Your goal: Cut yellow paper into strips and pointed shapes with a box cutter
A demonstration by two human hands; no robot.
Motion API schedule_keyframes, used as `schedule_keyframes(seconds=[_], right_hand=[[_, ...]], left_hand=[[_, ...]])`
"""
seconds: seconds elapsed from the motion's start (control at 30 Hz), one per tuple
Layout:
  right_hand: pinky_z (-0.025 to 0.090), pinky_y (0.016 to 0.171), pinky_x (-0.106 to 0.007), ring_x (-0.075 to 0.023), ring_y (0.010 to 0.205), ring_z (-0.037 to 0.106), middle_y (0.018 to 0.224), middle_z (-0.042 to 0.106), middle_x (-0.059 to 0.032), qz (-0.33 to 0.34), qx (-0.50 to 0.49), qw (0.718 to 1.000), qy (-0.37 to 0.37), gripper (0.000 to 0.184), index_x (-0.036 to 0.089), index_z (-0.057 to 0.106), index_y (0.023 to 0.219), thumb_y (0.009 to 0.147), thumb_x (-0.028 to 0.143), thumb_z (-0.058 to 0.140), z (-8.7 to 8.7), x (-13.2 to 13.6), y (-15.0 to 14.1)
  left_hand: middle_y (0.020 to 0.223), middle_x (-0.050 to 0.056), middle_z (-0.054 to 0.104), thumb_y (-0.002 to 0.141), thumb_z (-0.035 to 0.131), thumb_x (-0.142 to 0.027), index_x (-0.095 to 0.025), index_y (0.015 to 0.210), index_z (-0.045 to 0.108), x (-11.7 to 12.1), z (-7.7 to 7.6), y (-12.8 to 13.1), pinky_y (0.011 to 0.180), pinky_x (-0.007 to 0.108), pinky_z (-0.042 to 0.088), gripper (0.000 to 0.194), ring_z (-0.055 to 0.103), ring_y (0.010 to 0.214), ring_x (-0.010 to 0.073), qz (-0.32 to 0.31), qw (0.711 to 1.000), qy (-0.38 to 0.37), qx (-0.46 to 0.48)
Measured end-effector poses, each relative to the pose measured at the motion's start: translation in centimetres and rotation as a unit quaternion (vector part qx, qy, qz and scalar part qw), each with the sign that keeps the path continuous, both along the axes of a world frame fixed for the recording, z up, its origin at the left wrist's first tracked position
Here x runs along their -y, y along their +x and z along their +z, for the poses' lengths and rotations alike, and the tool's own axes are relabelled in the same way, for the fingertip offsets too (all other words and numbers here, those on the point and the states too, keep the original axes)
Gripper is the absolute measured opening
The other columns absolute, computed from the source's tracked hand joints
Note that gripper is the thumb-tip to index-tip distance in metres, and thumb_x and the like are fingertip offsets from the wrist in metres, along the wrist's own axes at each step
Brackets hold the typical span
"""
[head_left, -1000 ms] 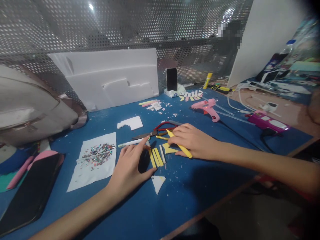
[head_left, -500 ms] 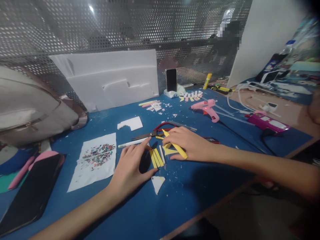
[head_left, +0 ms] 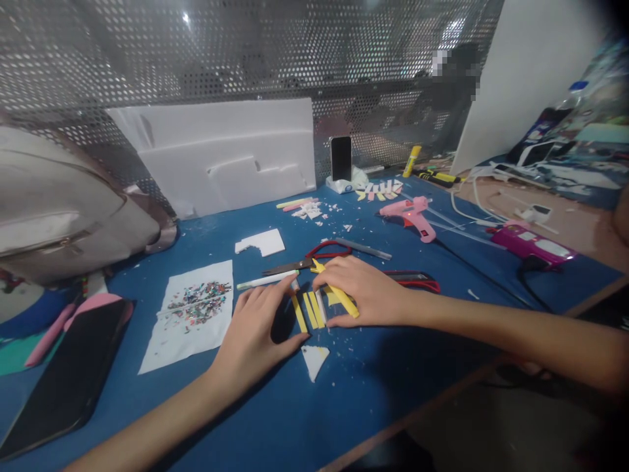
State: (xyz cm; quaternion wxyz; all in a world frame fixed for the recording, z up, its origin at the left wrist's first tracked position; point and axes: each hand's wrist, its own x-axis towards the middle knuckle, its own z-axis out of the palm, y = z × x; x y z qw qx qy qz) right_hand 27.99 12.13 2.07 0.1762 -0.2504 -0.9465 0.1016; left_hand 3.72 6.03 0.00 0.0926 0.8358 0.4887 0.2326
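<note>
My left hand (head_left: 255, 321) spans a narrow yellow strip (head_left: 299, 313), with the index finger at its far end and the thumb at its near end. Just right of it lie two more yellow strips (head_left: 314, 311) side by side, then a white strip (head_left: 321, 307). In my right hand (head_left: 361, 288) is a yellow marker (head_left: 343, 298), held slanted across the fingers. The right thumb and fingertips reach the ends of the white strip. A yellow piece (head_left: 333, 296) shows partly under that hand. Below the strips lies a white triangular scrap (head_left: 314, 362).
Scissors (head_left: 299, 265), a white pen (head_left: 265, 280) and a red-edged cutter (head_left: 415, 280) lie just beyond the hands. At left is paper with glittery bits (head_left: 162, 347) and a dark phone (head_left: 63, 373). A pink glue gun (head_left: 413, 215) with its cord lies at right.
The leftmost yellow strip has come apart from the other two, leftward under my left hand. My right hand has shifted left with the marker, onto the white strip. The view has shifted slightly.
</note>
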Motion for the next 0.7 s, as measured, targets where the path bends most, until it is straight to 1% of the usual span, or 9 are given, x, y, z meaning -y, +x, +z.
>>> schedule_keyframes(seconds=[0.23, 0.3, 0.37, 0.43, 0.5, 0.6, 0.7], right_hand=[[0.039, 0.090, -0.040, -0.0244, 0.104, 0.052, 0.110, 0.060, -0.0065, -0.016, 0.002, 1.000, -0.015, 0.048, 0.021, 0.053, 0.110, 0.075, 0.050, 0.070, 0.04, 0.33, -0.59], [0.040, 0.090, -0.040, -0.0239, 0.104, 0.052, 0.111, 0.060, -0.0061, -0.021, -0.011, 0.999, -0.038, 0.048, 0.022, 0.052, 0.111, 0.075, 0.048, 0.070, 0.20, 0.47, -0.64], [0.041, 0.090, -0.037, -0.0222, 0.103, 0.052, 0.113, 0.059, -0.0051, -0.023, -0.030, 0.996, -0.080, 0.047, 0.023, 0.051, 0.113, 0.076, 0.044, 0.071, 0.44, 0.63, -0.66], [0.042, 0.089, -0.035, -0.0200, 0.102, 0.052, 0.114, 0.057, -0.0042, -0.014, -0.047, 0.991, -0.126, 0.045, 0.024, 0.048, 0.113, 0.077, 0.039, 0.071, 0.63, 0.77, -0.66], [0.042, 0.089, -0.034, -0.0189, 0.102, 0.052, 0.113, 0.056, -0.0041, -0.005, -0.057, 0.986, -0.155, 0.043, 0.023, 0.047, 0.112, 0.078, 0.035, 0.070, 0.68, 0.84, -0.66], [0.042, 0.088, -0.033, -0.0180, 0.099, 0.052, 0.113, 0.054, -0.0041, -0.006, -0.061, 0.983, -0.172, 0.042, 0.022, 0.045, 0.109, 0.077, 0.034, 0.069, 0.54, 0.86, -0.63], [0.043, 0.084, -0.032, -0.0174, 0.097, 0.053, 0.112, 0.055, -0.0042, -0.011, -0.053, 0.985, -0.163, 0.040, 0.022, 0.044, 0.107, 0.078, 0.034, 0.069, 0.44, 0.84, -0.51]], left_hand=[[0.122, 0.005, 0.059, 0.077, 0.070, -0.036, -0.030, 0.142, 0.027, 0.06, 0.02, 0.00, 0.092, 0.044, 0.039, 0.078, 0.052, 0.111, 0.0272, 0.000, 1.000, 0.003, 0.004], [0.123, 0.005, 0.059, 0.077, 0.070, -0.036, -0.030, 0.142, 0.027, 0.06, 0.01, -0.05, 0.092, 0.045, 0.039, 0.078, 0.052, 0.110, 0.0272, 0.000, 1.000, 0.002, 0.003], [0.123, 0.005, 0.059, 0.078, 0.070, -0.036, -0.030, 0.142, 0.027, 0.07, 0.00, -0.09, 0.092, 0.046, 0.039, 0.078, 0.052, 0.110, 0.0271, -0.001, 1.000, 0.002, 0.002], [0.122, 0.006, 0.059, 0.078, 0.069, -0.036, -0.030, 0.142, 0.027, 0.07, -0.01, -0.10, 0.092, 0.046, 0.039, 0.077, 0.053, 0.110, 0.0273, -0.002, 1.000, 0.003, 0.001], [0.121, 0.006, 0.060, 0.079, 0.068, -0.036, -0.029, 0.142, 0.027, 0.07, 0.00, -0.09, 0.092, 0.047, 0.039, 0.076, 0.053, 0.110, 0.0276, -0.002, 1.000, 0.005, 0.002], [0.121, 0.006, 0.060, 0.079, 0.068, -0.036, -0.029, 0.142, 0.027, 0.07, 0.02, -0.04, 0.092, 0.047, 0.039, 0.075, 0.053, 0.110, 0.0276, -0.003, 1.000, 0.003, 0.002], [0.122, 0.006, 0.059, 0.079, 0.068, -0.035, -0.029, 0.142, 0.027, 0.06, -0.01, -0.01, 0.092, 0.047, 0.039, 0.076, 0.053, 0.110, 0.0276, -0.006, 1.000, 0.001, 0.000]])
